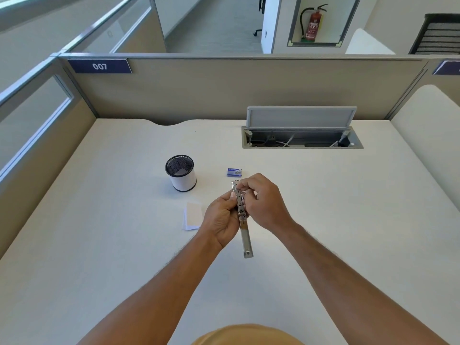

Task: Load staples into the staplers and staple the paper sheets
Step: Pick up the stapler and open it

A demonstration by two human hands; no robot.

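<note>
Holding stapler (242,215) above desk (124,245): left hand (222,220) wraps body, right hand (261,200) pinches top end. Risk: staples spill/jam if strip misaligned; box (234,172) behind, sheets (193,216) left.

Head-worn wide-angle view, looking forward and down over the desk (99,245).

The camera sat above the desk's near edge, faced its back partition (224,90), and was close above the desk.

Mesh pen cup (181,173) on desk (99,220); open cable hatch (302,128); fire extinguisher (313,23) beyond.
</note>
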